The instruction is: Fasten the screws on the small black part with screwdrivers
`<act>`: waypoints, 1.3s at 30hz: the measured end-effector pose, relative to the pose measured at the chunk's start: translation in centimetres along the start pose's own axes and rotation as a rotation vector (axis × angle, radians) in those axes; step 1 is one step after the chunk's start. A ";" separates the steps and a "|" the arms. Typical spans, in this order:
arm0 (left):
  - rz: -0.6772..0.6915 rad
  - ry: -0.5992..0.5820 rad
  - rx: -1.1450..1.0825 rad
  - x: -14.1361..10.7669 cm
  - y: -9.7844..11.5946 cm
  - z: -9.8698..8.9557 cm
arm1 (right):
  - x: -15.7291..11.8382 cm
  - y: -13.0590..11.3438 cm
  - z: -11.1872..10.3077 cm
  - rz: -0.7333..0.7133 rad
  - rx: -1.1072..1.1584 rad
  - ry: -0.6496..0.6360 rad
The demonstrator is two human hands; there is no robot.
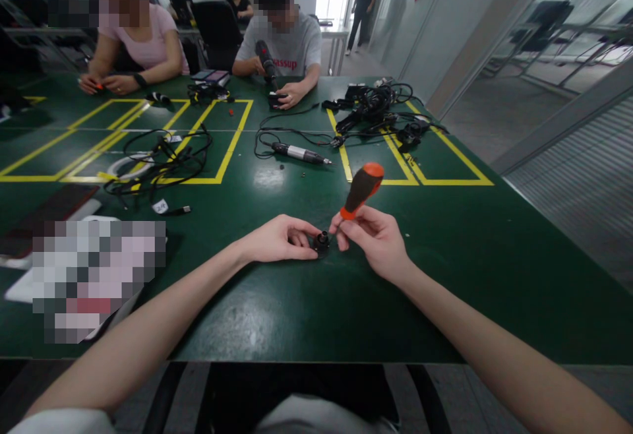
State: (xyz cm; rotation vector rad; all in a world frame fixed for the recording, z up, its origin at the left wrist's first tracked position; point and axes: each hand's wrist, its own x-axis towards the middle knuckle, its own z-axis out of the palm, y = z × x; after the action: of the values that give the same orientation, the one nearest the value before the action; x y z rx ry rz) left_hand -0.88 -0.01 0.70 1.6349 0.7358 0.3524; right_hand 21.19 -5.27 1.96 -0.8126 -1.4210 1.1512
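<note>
Small black part (322, 244) sits on the green tabletop (475, 262), pinched between the left hand's (277, 239) thumb and fingers. Just right of the part, the right hand (380, 239) grips a screwdriver (362, 191), its orange-and-dark handle tilted up; whether its tip touches the part is unclear. Beyond the part lie a pen-shaped tool (299, 153) and, farther right, tangled black cables (373, 107).

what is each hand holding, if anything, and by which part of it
The right hand holds the screwdriver near where its handle meets the shaft; the left hand holds the small black part by the side nearest that hand.
</note>
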 end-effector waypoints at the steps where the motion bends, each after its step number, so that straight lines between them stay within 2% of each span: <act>1: -0.002 0.005 0.003 0.0 0.0 0.1 | 0.0 0.0 0.0 0.000 0.007 -0.004; 12: -0.032 0.022 0.031 0.1 0.1 0.2 | -0.1 0.0 0.1 0.003 -0.026 -0.010; 24: -0.035 0.004 0.057 0.0 0.2 0.1 | 0.0 0.2 0.0 -0.011 0.045 -0.031; 32: 0.018 0.074 -0.024 -0.1 0.3 0.7 | 0.0 0.2 -0.1 0.023 -0.026 -0.039; 39: -0.008 0.046 -0.036 0.0 0.0 0.5 | -0.1 0.4 -0.1 0.051 0.050 -0.083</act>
State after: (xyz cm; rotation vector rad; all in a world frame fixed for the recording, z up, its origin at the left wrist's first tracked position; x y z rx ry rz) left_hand -0.61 -0.42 0.57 1.5944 0.7665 0.3971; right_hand 21.23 -5.23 1.56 -0.7776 -1.4409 1.2668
